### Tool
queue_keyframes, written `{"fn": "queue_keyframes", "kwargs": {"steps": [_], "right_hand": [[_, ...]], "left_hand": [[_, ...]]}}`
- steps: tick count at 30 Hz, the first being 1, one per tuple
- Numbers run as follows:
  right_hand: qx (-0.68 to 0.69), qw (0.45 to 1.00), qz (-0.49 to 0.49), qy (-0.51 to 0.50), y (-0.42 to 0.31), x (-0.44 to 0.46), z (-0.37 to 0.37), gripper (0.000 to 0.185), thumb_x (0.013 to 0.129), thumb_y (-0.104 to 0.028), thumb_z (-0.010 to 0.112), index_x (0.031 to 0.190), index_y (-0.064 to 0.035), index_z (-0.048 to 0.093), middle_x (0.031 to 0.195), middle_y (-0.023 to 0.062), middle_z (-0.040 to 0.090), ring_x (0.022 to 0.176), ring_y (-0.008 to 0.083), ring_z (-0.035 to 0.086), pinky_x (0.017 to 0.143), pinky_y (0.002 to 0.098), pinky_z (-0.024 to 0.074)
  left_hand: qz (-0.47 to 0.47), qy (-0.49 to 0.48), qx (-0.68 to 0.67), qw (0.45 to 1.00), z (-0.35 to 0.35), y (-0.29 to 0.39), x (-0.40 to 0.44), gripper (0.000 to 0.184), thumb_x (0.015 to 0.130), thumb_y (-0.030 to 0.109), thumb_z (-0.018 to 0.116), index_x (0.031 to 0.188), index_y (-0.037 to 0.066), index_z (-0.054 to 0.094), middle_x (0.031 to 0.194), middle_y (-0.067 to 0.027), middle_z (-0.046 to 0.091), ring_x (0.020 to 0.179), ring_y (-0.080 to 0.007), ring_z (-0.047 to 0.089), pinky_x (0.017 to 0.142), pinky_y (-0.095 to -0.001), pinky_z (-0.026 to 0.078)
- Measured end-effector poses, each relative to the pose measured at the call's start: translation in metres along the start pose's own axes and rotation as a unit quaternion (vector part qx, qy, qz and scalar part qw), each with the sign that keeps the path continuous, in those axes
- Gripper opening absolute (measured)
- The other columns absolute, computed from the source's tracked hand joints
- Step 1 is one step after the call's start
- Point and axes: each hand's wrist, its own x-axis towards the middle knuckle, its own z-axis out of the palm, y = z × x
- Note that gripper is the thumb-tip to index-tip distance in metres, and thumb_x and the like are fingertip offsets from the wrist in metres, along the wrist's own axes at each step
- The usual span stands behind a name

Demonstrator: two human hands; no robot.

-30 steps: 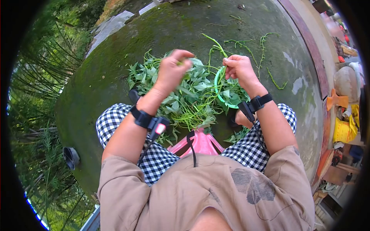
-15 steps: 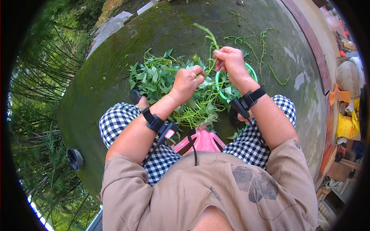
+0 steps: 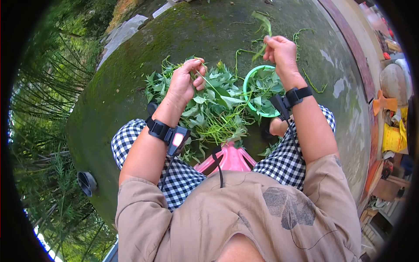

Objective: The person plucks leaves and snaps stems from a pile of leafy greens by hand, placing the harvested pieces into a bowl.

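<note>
My left hand (image 3: pixel 185 81) is over the left part of a heap of leafy green vines (image 3: pixel 218 124), its fingers curled round a thin stalk. From that stalk a green leaf (image 3: pixel 224 97) hangs down to the right. Farther out, my right hand (image 3: pixel 281 52) pinches a vine stem (image 3: pixel 264 26), whose upper end is smeared by motion. Below my right hand stands a round basket with a light green rim (image 3: pixel 245 87), holding loose green leaves (image 3: pixel 264 87). The heap lies against the basket's left side.
A pink plastic stool (image 3: pixel 231 158) is between my knees. Stripped vine stems (image 3: pixel 313 83) lie on the mossy concrete (image 3: pixel 122 87) beyond the basket. At left are a dark pot (image 3: pixel 86 183) and dense plants; at right, a yellow bag (image 3: pixel 394 137) among assorted goods.
My hands have moved apart, the left one leftward and the right one outward to the right with the vine stem. A leaf on its stalk now hangs from my left hand.
</note>
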Motion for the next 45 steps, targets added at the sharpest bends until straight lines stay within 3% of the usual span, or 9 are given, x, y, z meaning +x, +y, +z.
{"fn": "queue_keyframes", "kwargs": {"steps": [3,5,9,13,19,23,30,37,45], "right_hand": [[0.047,0.995,-0.031,0.081,-0.004,0.013,0.002,0.027,0.087,-0.022,0.069,0.088,0.0056,0.066,0.072,0.0053,0.065,0.053,0.0095,0.057,0.047,0.0244,0.0462],[-0.048,0.996,-0.057,0.051,0.005,0.013,0.005,0.027,0.085,-0.021,0.07,0.096,0.0034,0.069,0.079,0.0058,0.067,0.06,0.0103,0.06,0.053,0.0235,0.0495],[-0.085,0.98,-0.079,-0.16,0.013,-0.026,0.038,0.019,0.08,-0.019,0.07,0.09,-0.0032,0.072,0.073,0.0053,0.068,0.061,0.0112,0.062,0.056,0.0253,0.0505],[-0.161,0.95,-0.108,-0.244,0.022,-0.066,0.061,0.019,0.075,-0.019,0.071,0.076,-0.0008,0.07,0.066,0.0096,0.067,0.058,0.0169,0.064,0.057,0.0334,0.0504],[-0.07,0.954,0.043,-0.287,0.035,-0.07,0.063,0.014,0.075,-0.014,0.072,0.074,0.0001,0.069,0.062,0.0074,0.064,0.055,0.0138,0.062,0.052,0.0298,0.0491],[-0.114,0.936,0.036,-0.331,0.046,-0.064,0.051,0.017,0.078,-0.015,0.07,0.079,0.001,0.068,0.063,0.0058,0.063,0.052,0.0124,0.059,0.049,0.0285,0.0477],[-0.187,0.953,0.004,-0.239,0.046,-0.056,0.026,0.017,0.074,-0.014,0.071,0.085,-0.0005,0.07,0.069,0.0075,0.066,0.069,0.0151,0.063,0.062,0.0322,0.0502],[-0.211,0.943,-0.011,-0.259,0.022,-0.029,-0.044,0.008,0.073,-0.005,0.07,0.078,0.0009,0.069,0.065,0.002,0.062,0.061,0.0103,0.057,0.056,0.0278,0.0453],[-0.334,0.934,-0.109,-0.07,0.004,-0.026,-0.139,0.015,0.071,-0.012,0.071,0.079,0.0005,0.071,0.064,0.0087,0.065,0.06,0.0171,0.062,0.057,0.0324,0.0483]], "left_hand": [[-0.01,-0.04,-0.023,0.999,0.001,-0.001,0.001,0.014,0.092,0.017,0.054,0.101,0.006,0.058,0.073,-0.0062,0.059,0.045,-0.0119,0.041,0.044,-0.0289,0.034],[-0.003,-0.039,-0.025,0.999,0.003,-0.002,0.002,0.015,0.092,0.017,0.054,0.101,0.006,0.058,0.074,-0.0068,0.059,0.045,-0.0129,0.041,0.044,-0.0295,0.035],[0.011,-0.031,-0.025,0.999,-0.002,-0.009,0.01,0.015,0.091,0.017,0.055,0.102,0.007,0.059,0.074,-0.0076,0.059,0.046,-0.0148,0.042,0.045,-0.0308,0.035],[-0.001,0.009,-0.03,0.999,-0.001,-0.017,0.016,0.016,0.091,0.018,0.056,0.101,0.007,0.058,0.078,-0.0066,0.059,0.05,-0.0152,0.045,0.046,-0.0318,0.035],[-0.02,0.032,-0.053,0.998,0.002,-0.021,0.022,0.015,0.093,0.018,0.054,0.101,0.006,0.059,0.08,-0.0068,0.06,0.052,-0.0132,0.046,0.046,-0.0289,0.036],[-0.043,-0.014,-0.091,0.995,0.005,-0.03,0.033,0.013,0.092,0.016,0.055,0.099,0.005,0.057,0.078,-0.0084,0.058,0.055,-0.017,0.047,0.047,-0.0325,0.037],[-0.057,-0.068,-0.111,0.99,0.027,-0.041,0.047,0.015,0.093,0.015,0.052,0.095,0.003,0.06,0.082,-0.0121,0.061,0.054,-0.017,0.048,0.047,-0.032,0.038],[-0.082,-0.039,-0.087,0.992,0.036,-0.064,0.065,0.01,0.089,0.013,0.052,0.089,0.003,0.057,0.078,-0.0106,0.059,0.055,-0.0194,0.048,0.048,-0.0332,0.037],[-0.131,0.022,0.022,0.991,0.072,-0.14,0.115,0.018,0.088,0.018,0.054,0.099,0.004,0.053,0.087,-0.0132,0.058,0.062,-0.0234,0.056,0.057,-0.0369,0.045]]}}
